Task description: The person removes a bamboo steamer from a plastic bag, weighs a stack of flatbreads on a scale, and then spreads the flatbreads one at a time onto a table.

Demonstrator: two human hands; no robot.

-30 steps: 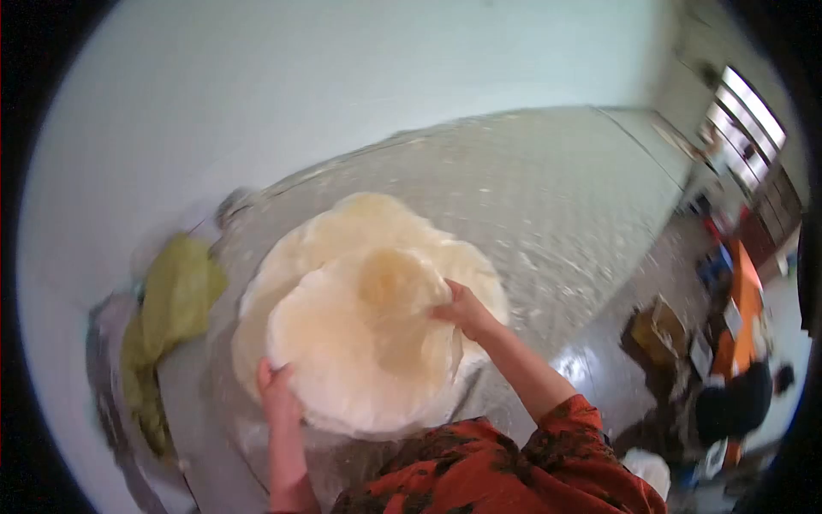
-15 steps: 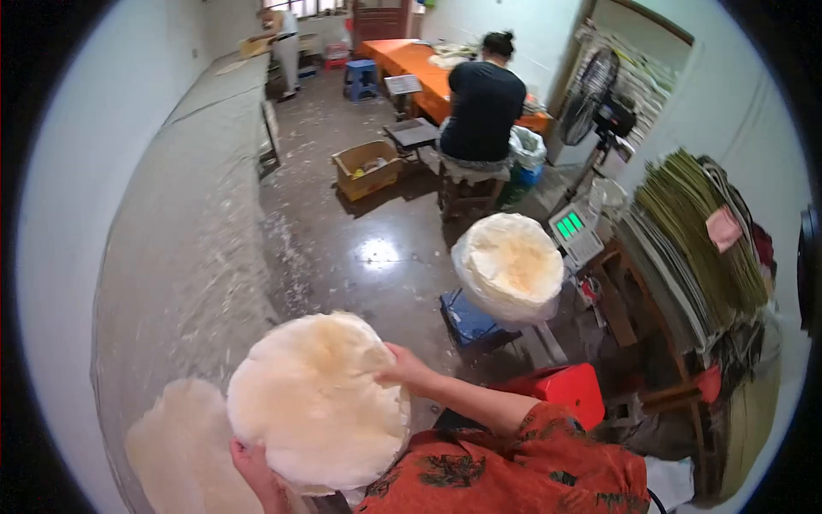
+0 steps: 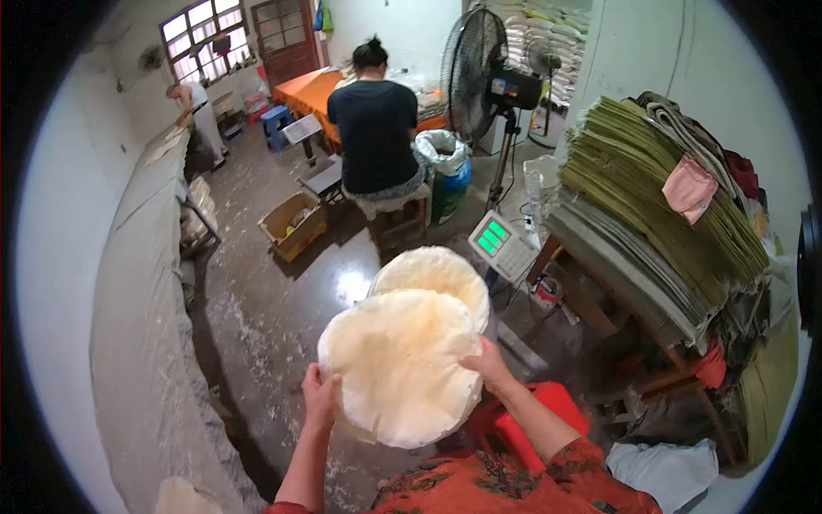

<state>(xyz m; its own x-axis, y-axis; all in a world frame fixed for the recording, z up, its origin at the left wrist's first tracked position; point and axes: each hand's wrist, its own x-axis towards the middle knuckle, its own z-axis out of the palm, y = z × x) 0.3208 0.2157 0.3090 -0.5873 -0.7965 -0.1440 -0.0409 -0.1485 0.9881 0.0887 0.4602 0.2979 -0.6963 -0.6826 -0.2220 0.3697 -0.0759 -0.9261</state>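
Note:
My left hand (image 3: 320, 396) and my right hand (image 3: 490, 367) are closed on opposite edges of a stack of round cream sheets (image 3: 402, 368). The sheets are thin and soft-looking, with a wavy rim and a yellowish tint on top. Just beyond, a second pile of similar round sheets (image 3: 432, 272) is partly covered by the held stack in this view. Beside that pile, a scale display (image 3: 503, 246) shows lit green digits. At the bottom left, part of another pale sheet (image 3: 184, 497) lies on the long covered table (image 3: 145, 377).
A red stool (image 3: 548, 411) stands close on my right, below a tall heap of folded green cloths (image 3: 659, 188). Ahead are a cardboard box (image 3: 294, 224), a seated person (image 3: 372, 128) and a standing fan (image 3: 475, 77). Another person (image 3: 201, 120) bends over the table's far end.
Both hands have carried the stack of round sheets from beside the long table rightward, toward the pile by the scale. My view has turned right, too.

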